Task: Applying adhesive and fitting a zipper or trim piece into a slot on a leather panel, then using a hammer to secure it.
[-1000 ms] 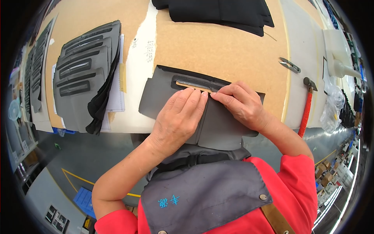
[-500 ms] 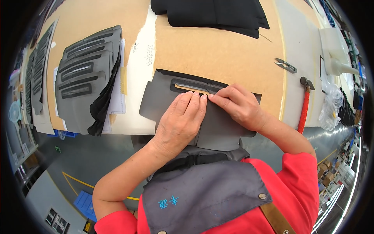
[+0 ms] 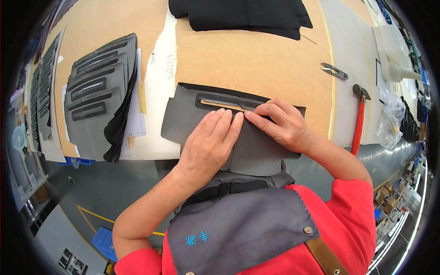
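A dark grey panel of sheet material (image 3: 257, 149) lies at the table's front, its near part hanging over the edge toward me. Near its far side is a long narrow slot (image 3: 221, 104) with a black border, through which tan table surface shows. My left hand (image 3: 206, 144) rests on the panel, fingers stretched out and their tips along the slot's near edge. Just right of those tips, my right hand (image 3: 285, 127) has its fingers curled, with thumb and forefinger pinching at the slot's near edge. What lies exactly between them is partly hidden.
Similar slotted grey panels (image 3: 98, 91) are stacked on the left. Black sheets (image 3: 247, 16) lie at the far side. To the right are thread snips (image 3: 334, 71), a red-handled hammer (image 3: 360, 117), a clear plastic bag (image 3: 391, 121) and a white plastic container (image 3: 394, 52).
My view has shifted slightly. My hands keep nearly the same place at the slot's near edge, and the slot's opening looks a little more uncovered.
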A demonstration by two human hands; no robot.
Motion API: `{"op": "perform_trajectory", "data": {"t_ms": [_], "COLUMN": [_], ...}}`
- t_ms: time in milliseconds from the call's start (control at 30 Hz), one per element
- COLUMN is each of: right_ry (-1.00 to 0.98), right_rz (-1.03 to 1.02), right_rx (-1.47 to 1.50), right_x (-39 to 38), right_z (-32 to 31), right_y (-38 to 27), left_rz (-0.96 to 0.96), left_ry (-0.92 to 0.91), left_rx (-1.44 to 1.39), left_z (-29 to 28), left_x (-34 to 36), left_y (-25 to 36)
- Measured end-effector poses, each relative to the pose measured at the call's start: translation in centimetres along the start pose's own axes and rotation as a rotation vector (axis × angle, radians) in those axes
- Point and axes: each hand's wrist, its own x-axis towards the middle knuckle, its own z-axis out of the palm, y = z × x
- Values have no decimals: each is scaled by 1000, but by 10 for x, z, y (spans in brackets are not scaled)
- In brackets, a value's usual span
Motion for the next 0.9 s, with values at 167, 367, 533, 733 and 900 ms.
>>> {"op": "perform_trajectory", "data": {"t_ms": [167,367,533,733,900], "right_ry": [1,-28,-11,-21,3], "right_rz": [63,22,-105,219,269], "right_rx": [45,50,-30,153,235], "right_x": [-5,-2,0,1,1], "right_z": [5,0,1,1,0], "right_y": [2,3,5,0,-2], "left_rz": [10,17,14,-21,-40], "left_ry": [-17,-7,-1,-36,9], "left_rx": [1,35,51,37,77], "left_z": [-1,0,0,-9,-5], "left_x": [3,2,2,1,-3], "left_y": [0,2,4,-4,-4]}}
